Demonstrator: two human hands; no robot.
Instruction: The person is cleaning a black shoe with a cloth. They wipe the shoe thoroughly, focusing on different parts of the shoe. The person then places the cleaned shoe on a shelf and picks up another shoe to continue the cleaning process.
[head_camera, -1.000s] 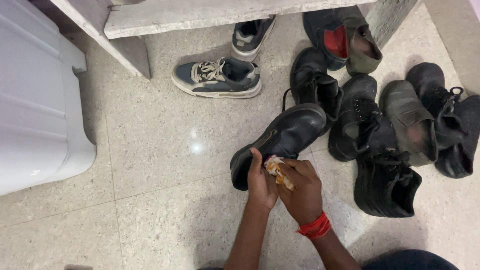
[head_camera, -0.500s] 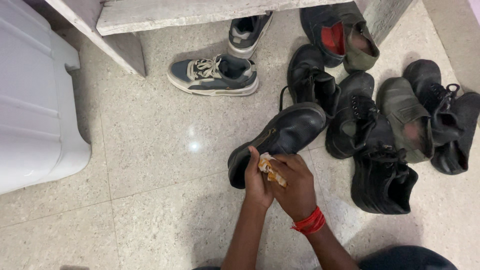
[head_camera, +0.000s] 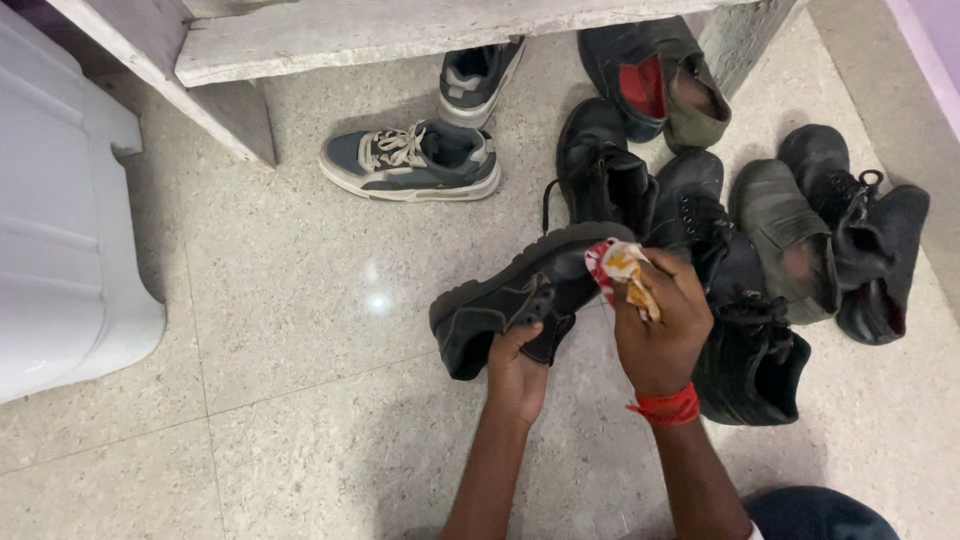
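Speckled stone floor (head_camera: 280, 330), with a concrete bench (head_camera: 400, 35) above. Right hand (head_camera: 660, 325) is closed on a crumpled red-and-cream cloth (head_camera: 620, 270), pressed to the heel end of the black work shoe (head_camera: 520, 300). Left hand (head_camera: 517, 375) grips that shoe at mid-side, fingers curled at its edge. Shoe's long axis runs diagonally, toe down-left, heel up-right; the bulk of the shoe lies to the left of the cloth. Other black boots (head_camera: 750, 330) lie just right; a grey-blue sneaker (head_camera: 415, 160) lies well apart.
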